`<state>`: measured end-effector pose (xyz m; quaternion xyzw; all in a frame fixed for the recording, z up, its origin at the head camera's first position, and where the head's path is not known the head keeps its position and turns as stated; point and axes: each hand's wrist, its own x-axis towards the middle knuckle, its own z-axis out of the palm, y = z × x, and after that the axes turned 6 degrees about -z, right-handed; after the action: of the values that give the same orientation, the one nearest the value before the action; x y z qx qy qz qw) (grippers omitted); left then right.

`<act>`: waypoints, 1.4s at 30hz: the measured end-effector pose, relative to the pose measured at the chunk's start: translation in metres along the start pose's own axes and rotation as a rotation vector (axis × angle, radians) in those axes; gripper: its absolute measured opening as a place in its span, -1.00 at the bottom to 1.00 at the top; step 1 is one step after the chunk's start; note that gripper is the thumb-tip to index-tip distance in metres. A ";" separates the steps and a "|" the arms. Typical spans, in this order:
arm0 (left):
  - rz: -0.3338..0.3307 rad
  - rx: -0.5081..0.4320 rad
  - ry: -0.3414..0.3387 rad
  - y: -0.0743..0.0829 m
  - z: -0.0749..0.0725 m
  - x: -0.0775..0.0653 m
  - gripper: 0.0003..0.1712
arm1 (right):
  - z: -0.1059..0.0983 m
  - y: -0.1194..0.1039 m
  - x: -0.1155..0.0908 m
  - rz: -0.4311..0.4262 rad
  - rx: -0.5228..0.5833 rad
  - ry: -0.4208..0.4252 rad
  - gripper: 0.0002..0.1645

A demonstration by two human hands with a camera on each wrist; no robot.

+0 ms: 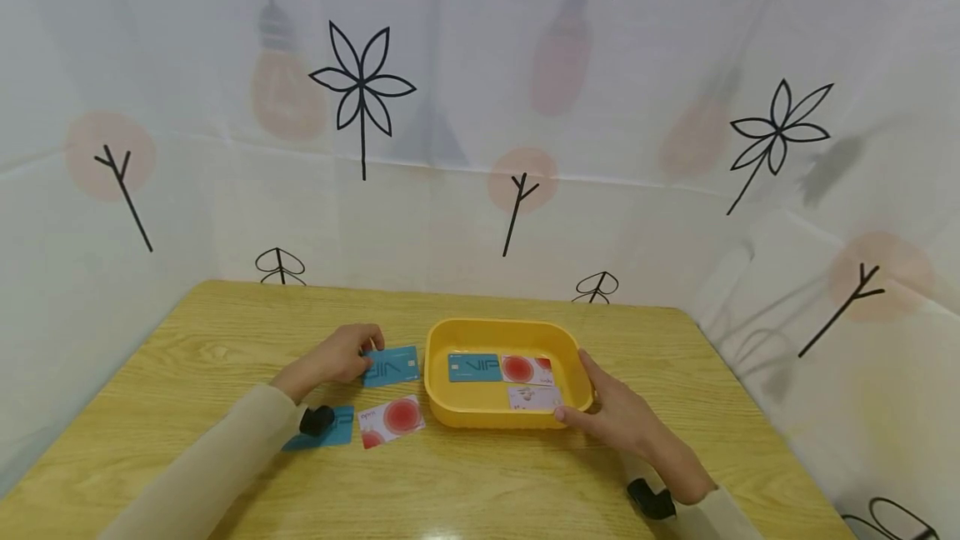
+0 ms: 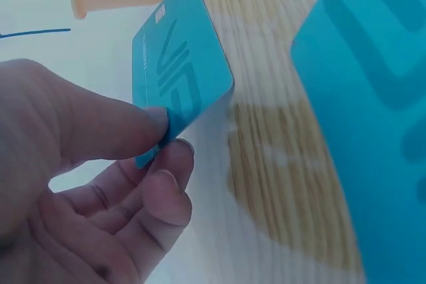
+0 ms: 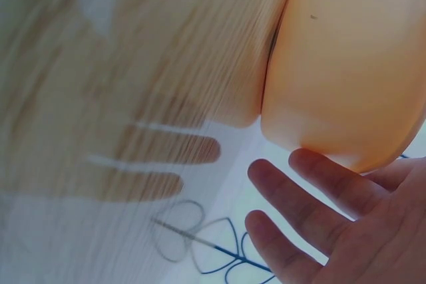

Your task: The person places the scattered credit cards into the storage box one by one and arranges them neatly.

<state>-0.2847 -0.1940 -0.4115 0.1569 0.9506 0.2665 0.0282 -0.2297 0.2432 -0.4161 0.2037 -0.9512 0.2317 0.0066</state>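
My left hand (image 1: 347, 355) pinches a blue VIP card (image 1: 395, 365) just left of the yellow plastic tub (image 1: 498, 418). In the left wrist view, thumb and fingertips grip one end of this card (image 2: 178, 51), which is tilted up off the table. At the tub's right end, my right hand (image 1: 618, 407) rests with its thumb by the near corner. The right wrist view shows its fingers (image 3: 303, 197) extended and spread beside the tub's outer wall (image 3: 339, 64). Inside the tub lie another blue card (image 1: 472, 367), a red-circle card (image 1: 525, 370) and a pale card (image 1: 535, 397).
A white card with red circles (image 1: 392, 421) lies on the wooden table (image 1: 480, 490) near the tub's left front. Another blue card (image 1: 330, 427) is partly hidden by the left wrist's black strap device (image 1: 317, 421). A patterned white curtain (image 1: 450, 223) stands behind the table.
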 end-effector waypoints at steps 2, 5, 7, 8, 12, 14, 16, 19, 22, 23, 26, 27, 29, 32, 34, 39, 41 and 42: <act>0.000 -0.009 -0.003 0.000 -0.001 -0.002 -0.77 | 0.000 0.000 0.000 0.002 0.001 0.000 0.25; 0.005 -0.022 -0.008 0.000 -0.002 -0.005 -0.77 | -0.001 0.000 0.000 0.005 -0.001 -0.001 0.25; 0.006 -0.036 -0.014 -0.001 -0.003 -0.007 -0.77 | -0.001 0.000 0.000 0.005 -0.003 -0.002 0.25; 0.000 -0.043 -0.013 -0.001 -0.003 -0.008 -0.77 | -0.001 0.000 0.000 0.004 -0.003 -0.002 0.25; 0.003 -0.068 -0.008 -0.002 -0.006 -0.013 -0.77 | 0.000 0.000 -0.001 0.003 0.004 -0.003 0.26; 0.010 -0.082 0.001 -0.003 -0.007 -0.014 -0.77 | 0.000 0.000 0.000 0.002 0.005 -0.002 0.27; 0.023 -0.097 0.012 -0.003 -0.008 -0.017 -0.77 | 0.000 0.000 0.000 0.001 0.003 0.000 0.27; 0.029 -0.112 0.027 -0.003 -0.009 -0.020 -0.78 | 0.001 0.000 0.000 -0.003 0.002 0.005 0.26; 0.007 -0.123 0.034 -0.001 -0.012 -0.023 -0.79 | 0.001 0.000 0.000 -0.003 0.004 0.006 0.26; 0.000 -0.125 0.034 0.000 -0.013 -0.024 -0.80 | 0.001 0.001 0.000 -0.002 0.006 0.005 0.26; -0.014 -0.140 0.039 0.000 -0.018 -0.027 -0.81 | 0.000 0.000 0.000 0.003 0.009 0.000 0.26; -0.008 -0.141 0.043 0.000 -0.019 -0.027 -0.81 | 0.000 0.000 0.000 0.004 0.009 -0.001 0.26; 0.005 -0.146 0.057 -0.001 -0.023 -0.028 -0.81 | 0.000 0.000 0.000 0.005 0.009 -0.002 0.27; 0.037 -0.144 0.083 -0.001 -0.027 -0.027 -0.81 | 0.000 0.000 0.000 0.004 0.004 0.002 0.26; 0.053 -0.145 0.096 0.000 -0.030 -0.027 -0.81 | 0.000 0.000 0.000 0.003 0.000 0.006 0.25; 0.098 -0.153 0.106 0.006 -0.037 -0.026 -0.80 | 0.000 -0.001 0.000 0.006 -0.002 0.012 0.24; 0.112 -0.152 0.112 0.010 -0.039 -0.026 -0.80 | 0.000 -0.001 0.000 0.006 0.000 0.012 0.25; 0.119 -0.154 0.114 0.012 -0.040 -0.026 -0.80 | 0.000 -0.001 0.000 0.005 0.001 0.012 0.25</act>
<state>-0.2622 -0.2121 -0.3716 0.1951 0.9164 0.3482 -0.0299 -0.2289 0.2423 -0.4157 0.1999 -0.9516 0.2331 0.0116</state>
